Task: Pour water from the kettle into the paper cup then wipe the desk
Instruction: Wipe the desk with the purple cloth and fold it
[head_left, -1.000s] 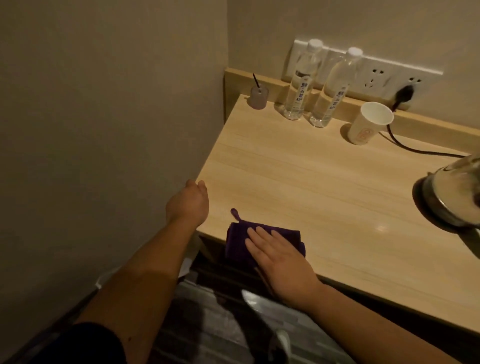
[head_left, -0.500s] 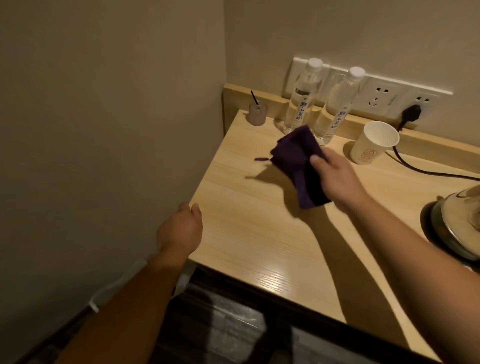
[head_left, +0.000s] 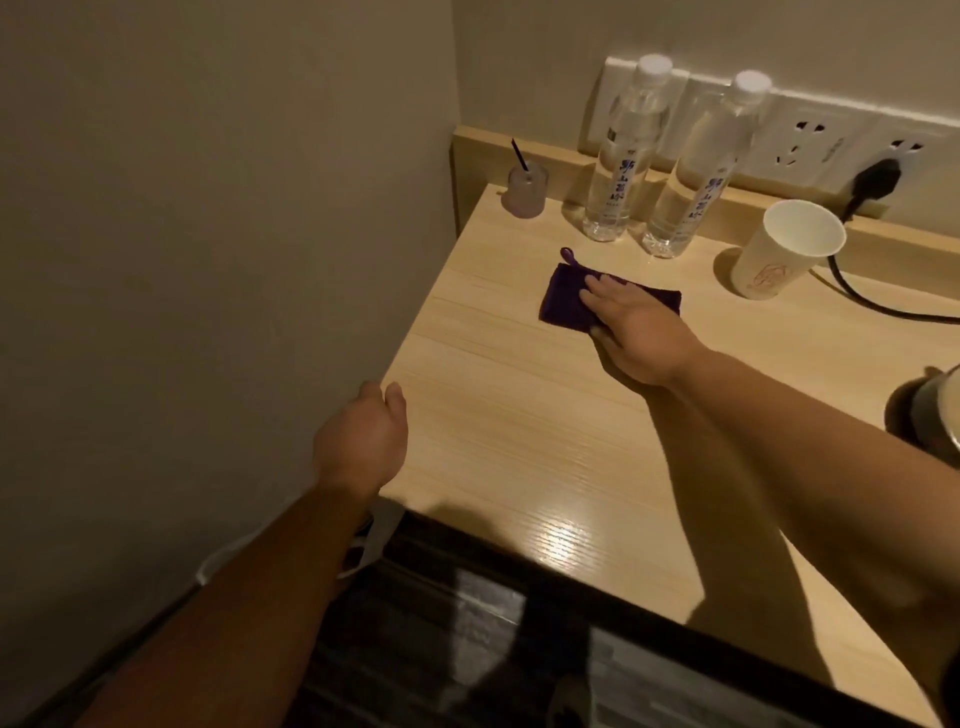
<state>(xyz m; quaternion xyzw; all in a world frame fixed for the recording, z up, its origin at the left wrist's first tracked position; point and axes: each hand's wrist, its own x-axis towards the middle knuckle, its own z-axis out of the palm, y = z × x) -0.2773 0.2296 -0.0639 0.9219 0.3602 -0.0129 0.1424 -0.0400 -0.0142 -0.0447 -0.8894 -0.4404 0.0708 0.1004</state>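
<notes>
Dark purple cloth (head_left: 566, 301), pale wood-grain desk (head_left: 519, 415), white paper cup (head_left: 779, 260) with reddish print.

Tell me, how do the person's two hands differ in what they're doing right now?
The right hand lies flat, palm down, pressing the purple cloth onto the desk; the left hand holds nothing, fingers loosely curled. The right hand reaches far in, near the two water bottles; the left hand sits at the desk's near left edge, beside the wall. Both are bare.
</notes>
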